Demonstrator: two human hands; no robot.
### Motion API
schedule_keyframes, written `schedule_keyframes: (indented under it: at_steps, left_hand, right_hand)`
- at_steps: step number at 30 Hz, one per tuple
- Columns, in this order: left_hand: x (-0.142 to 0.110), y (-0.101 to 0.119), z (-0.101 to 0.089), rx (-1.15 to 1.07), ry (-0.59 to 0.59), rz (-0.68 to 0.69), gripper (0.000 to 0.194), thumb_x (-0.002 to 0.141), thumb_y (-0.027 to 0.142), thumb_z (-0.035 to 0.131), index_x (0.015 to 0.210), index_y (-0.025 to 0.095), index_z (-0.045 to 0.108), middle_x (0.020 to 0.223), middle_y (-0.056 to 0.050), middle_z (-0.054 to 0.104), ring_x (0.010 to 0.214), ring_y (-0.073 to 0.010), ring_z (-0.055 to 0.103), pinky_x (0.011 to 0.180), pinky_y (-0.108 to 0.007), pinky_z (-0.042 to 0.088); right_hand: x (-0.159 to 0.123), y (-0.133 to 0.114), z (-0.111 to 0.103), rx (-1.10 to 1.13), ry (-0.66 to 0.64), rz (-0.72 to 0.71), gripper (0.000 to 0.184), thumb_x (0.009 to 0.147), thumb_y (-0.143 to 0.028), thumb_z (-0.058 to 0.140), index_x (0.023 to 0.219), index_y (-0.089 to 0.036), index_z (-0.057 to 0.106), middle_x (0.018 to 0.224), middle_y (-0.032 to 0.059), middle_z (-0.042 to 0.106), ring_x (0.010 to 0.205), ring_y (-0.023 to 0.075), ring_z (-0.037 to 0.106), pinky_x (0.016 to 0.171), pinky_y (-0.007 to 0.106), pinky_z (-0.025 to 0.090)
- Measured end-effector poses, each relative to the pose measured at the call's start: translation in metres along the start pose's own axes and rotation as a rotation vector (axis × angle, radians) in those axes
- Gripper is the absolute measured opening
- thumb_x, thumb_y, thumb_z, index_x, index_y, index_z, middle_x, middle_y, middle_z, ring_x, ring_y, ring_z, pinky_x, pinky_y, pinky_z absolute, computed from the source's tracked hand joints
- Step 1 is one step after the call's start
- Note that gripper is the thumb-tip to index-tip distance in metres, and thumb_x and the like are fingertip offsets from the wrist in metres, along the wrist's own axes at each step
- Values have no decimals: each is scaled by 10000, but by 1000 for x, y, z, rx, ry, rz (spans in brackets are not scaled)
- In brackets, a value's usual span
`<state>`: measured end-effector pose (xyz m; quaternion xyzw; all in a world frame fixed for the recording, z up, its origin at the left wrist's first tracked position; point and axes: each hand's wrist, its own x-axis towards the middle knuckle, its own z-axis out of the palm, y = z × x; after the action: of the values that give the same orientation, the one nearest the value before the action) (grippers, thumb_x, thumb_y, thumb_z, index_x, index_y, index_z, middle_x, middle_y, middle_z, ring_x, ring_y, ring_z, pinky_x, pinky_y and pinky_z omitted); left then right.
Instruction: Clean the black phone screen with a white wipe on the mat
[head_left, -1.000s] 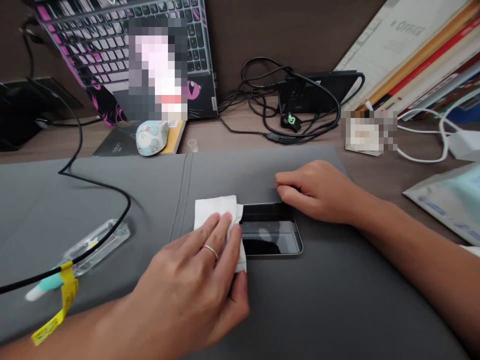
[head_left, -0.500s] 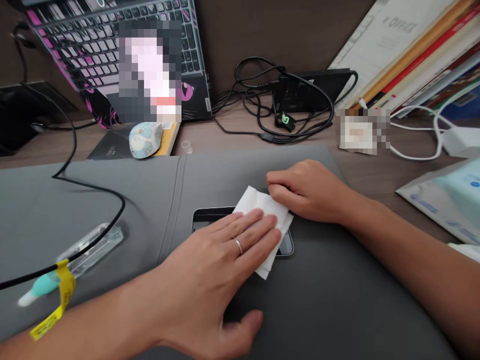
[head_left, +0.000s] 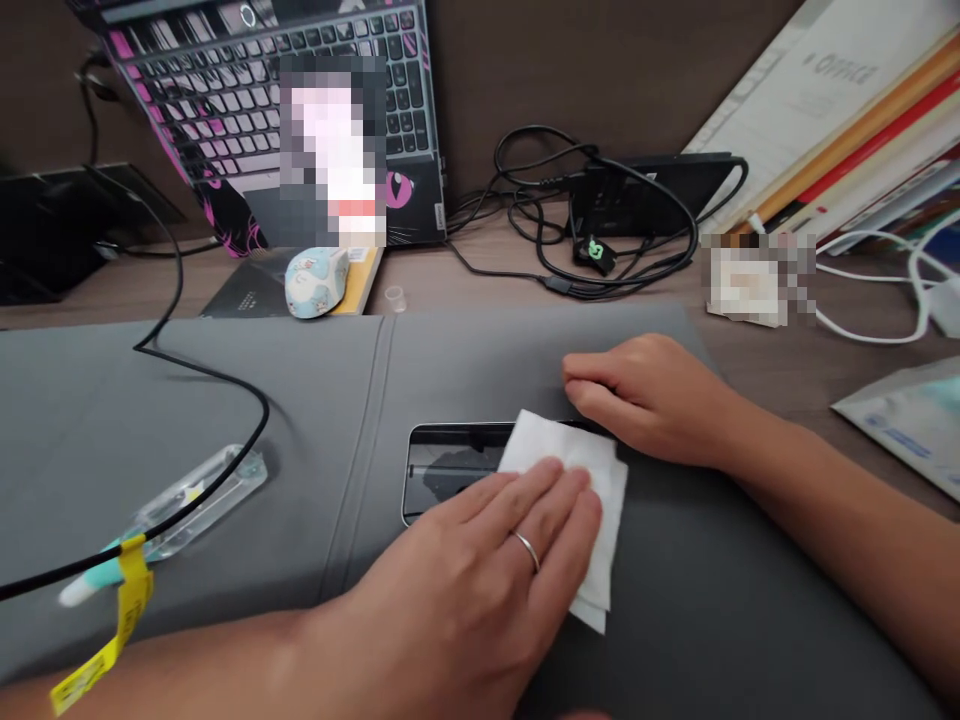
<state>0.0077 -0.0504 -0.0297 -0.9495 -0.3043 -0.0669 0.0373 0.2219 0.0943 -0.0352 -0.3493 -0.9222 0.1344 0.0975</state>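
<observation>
A smartphone [head_left: 450,460] with a dark, reflective screen lies flat on a grey desk mat [head_left: 315,390]. Folded white tissue [head_left: 551,440] covers its right part and hangs past its near edge. My left hand [head_left: 480,570], wearing a ring, lies on the tissue with its fingers stretched out flat, pressing it against the screen. Most of the left thumb is out of the picture. Just beyond the phone's far right corner, my right hand [head_left: 652,395] rests in a loose fist on the mat; nothing shows in it.
A tilted laptop [head_left: 300,130], a patterned mouse [head_left: 319,283] and a small clear cap [head_left: 395,298] are behind the mat. Black cables surround a black box [head_left: 645,195]. Books [head_left: 847,170] lean at right near a plastic packet [head_left: 907,420]. Left lies a clear bottle [head_left: 210,495] under a cable.
My left hand has slid the tissue toward me across the phone, showing more of the screen. The right fist now sits slightly apart from the tissue. The camera view has shifted left.
</observation>
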Motion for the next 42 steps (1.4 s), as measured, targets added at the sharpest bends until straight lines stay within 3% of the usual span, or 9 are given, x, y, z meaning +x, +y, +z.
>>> schedule_keyframes:
  at_steps: [5,9,17,24,27,31,34,37,42]
  left_hand:
    - [-2,10,3,252,137,-195,801,1029,587,316,1318,-100,610,1345,-312,646,1230,-410,681,939,-433,604]
    - [-7,15,4,372,150,-216,764,1023,531,368,1220,-153,643,1181,-362,702,1039,-431,759,739,-424,652]
    - [-18,23,12,486,83,-285,764,991,561,421,1183,-127,693,1094,-356,739,929,-457,773,608,-468,636]
    - [-10,52,17,468,32,-588,779,1014,517,354,1171,-166,696,1160,-419,688,1002,-539,731,648,-561,625]
    - [-10,54,17,499,20,-585,798,1014,543,327,1140,-134,731,1126,-395,713,967,-519,740,617,-546,622]
    - [-11,38,12,503,48,-512,808,1014,590,301,1065,-48,793,1033,-320,767,908,-446,762,629,-502,636]
    - [-8,23,8,537,65,-403,859,997,606,312,1008,-108,789,958,-368,752,775,-435,764,543,-480,617]
    - [-3,15,6,571,78,-392,1059,935,767,308,995,-191,756,949,-437,714,743,-450,761,505,-456,601]
    - [1,17,10,566,48,-488,1232,784,981,346,1117,-134,751,1102,-409,711,880,-426,754,626,-441,625]
  right_hand:
    - [0,-2,-1,-4,-13,9,317,928,-367,393,646,-223,403,538,-6,490,542,152,403,594,351,161]
    - [-1,-4,-5,2,-23,13,307,928,-360,388,654,-224,401,551,-6,497,547,152,397,600,348,165]
    - [0,-3,-5,4,-29,-8,313,932,-359,382,647,-229,374,531,-14,472,528,150,387,590,345,155]
    - [0,1,0,-11,-6,-20,319,938,-361,387,646,-233,378,521,-24,443,520,154,396,590,344,155]
    - [0,2,-1,-5,-7,-21,315,941,-357,390,650,-233,387,525,-26,449,521,155,398,590,343,162]
    - [-1,1,-2,-15,-15,-20,309,941,-353,390,655,-236,393,530,-21,469,520,159,394,591,346,162]
    - [-1,0,-3,-19,-27,-10,322,943,-365,385,648,-236,382,524,-21,457,518,159,396,590,347,162]
    - [0,-1,-3,-13,-26,2,326,944,-378,381,652,-234,401,533,-19,479,521,159,416,591,346,159]
    - [1,-2,-3,-26,-45,20,331,935,-387,375,643,-232,397,533,-14,484,524,160,414,595,348,151]
